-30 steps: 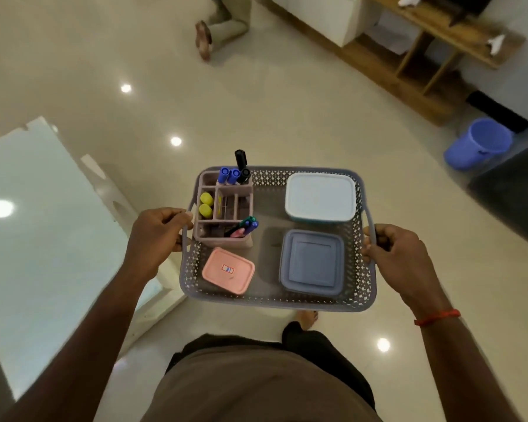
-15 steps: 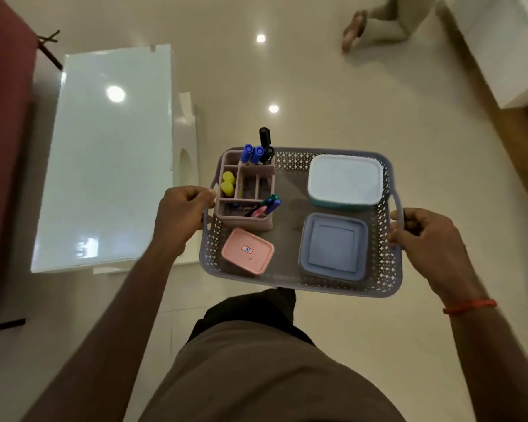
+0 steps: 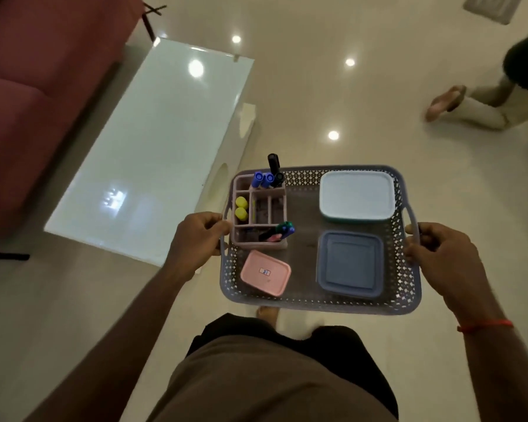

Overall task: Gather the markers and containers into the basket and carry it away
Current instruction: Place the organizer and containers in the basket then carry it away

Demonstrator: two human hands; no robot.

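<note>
I have the grey lattice basket (image 3: 317, 295) held up in the air over the cream floor (image 3: 302, 86), level in front of my waist. My left hand (image 3: 195, 239) is clamped on its left handle and my right hand (image 3: 439, 254) is clamped on the right handle. Inside, at the far left, stands the pink divided organizer (image 3: 258, 213) with blue and black markers (image 3: 269, 175) upright in its back cell, two yellow caps (image 3: 241, 207) in a left cell and a few markers lying slanted in the front cell. Just in front of it sits the small pink container (image 3: 265, 272). On the right side I see the white-lidded container (image 3: 357, 194) at the back and the blue container (image 3: 349, 263) in front. To my left is the glass counter (image 3: 153, 141), beyond it a red sofa (image 3: 37, 71). Another person's foot (image 3: 445, 102) shows far right.
</note>
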